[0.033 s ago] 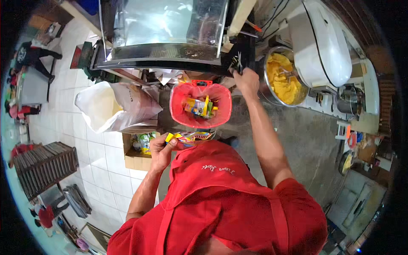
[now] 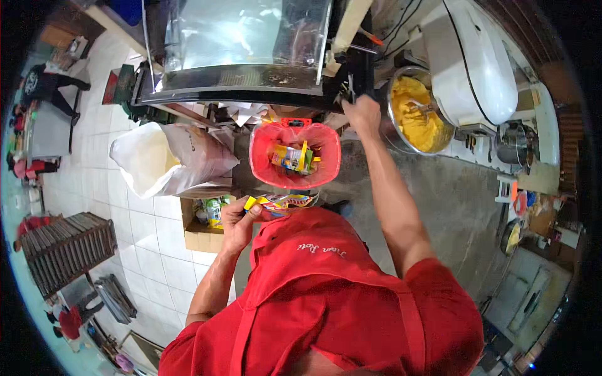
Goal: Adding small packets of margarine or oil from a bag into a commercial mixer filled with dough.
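Note:
My left hand [image 2: 240,220] is closed on the end of a colourful plastic packet [image 2: 282,203], yellow, red and blue, held in front of my apron. My right arm reaches far forward. At the dark ledge of the glass-fronted cabinet, my right hand [image 2: 362,116] is closed around what look like scissors [image 2: 347,91], blades pointing away; the fingers are partly hidden. Between my arms stands a red bin [image 2: 260,169], lined with clear plastic, with crumpled yellow and green wrappers [image 2: 293,158] in it.
A large white sack [image 2: 194,153], open at the top, stands left of the bin, near a cardboard box [image 2: 204,239] of green packets. At right, a white mixer [image 2: 473,69] stands over a metal bowl [image 2: 396,133] of yellow dough. People are at the far left.
My right hand has shifted very slightly, and the whole view has moved a little. The packet stays in my left hand.

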`<move>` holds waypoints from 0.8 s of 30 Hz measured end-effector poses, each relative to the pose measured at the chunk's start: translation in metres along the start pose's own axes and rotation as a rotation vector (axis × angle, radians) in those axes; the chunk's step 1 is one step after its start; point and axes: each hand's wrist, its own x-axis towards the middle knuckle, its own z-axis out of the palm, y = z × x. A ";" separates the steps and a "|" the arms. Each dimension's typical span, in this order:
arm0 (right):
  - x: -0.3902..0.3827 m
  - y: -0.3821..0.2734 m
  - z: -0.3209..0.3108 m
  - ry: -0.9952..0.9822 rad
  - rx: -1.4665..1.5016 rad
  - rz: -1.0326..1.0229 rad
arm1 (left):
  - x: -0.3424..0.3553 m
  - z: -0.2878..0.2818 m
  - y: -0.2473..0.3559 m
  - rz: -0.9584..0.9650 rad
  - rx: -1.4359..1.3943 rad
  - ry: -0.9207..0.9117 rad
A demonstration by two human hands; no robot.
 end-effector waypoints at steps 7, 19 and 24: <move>0.075 -0.013 0.029 -0.175 -0.283 -0.361 | 0.007 0.028 0.006 -0.030 -0.039 -0.094; -0.094 0.165 -0.051 -0.547 0.679 -0.503 | 0.033 0.176 -0.001 0.019 0.248 -0.325; -0.190 0.318 -0.128 -0.579 0.824 -0.252 | 0.037 0.315 -0.031 0.040 0.195 -0.595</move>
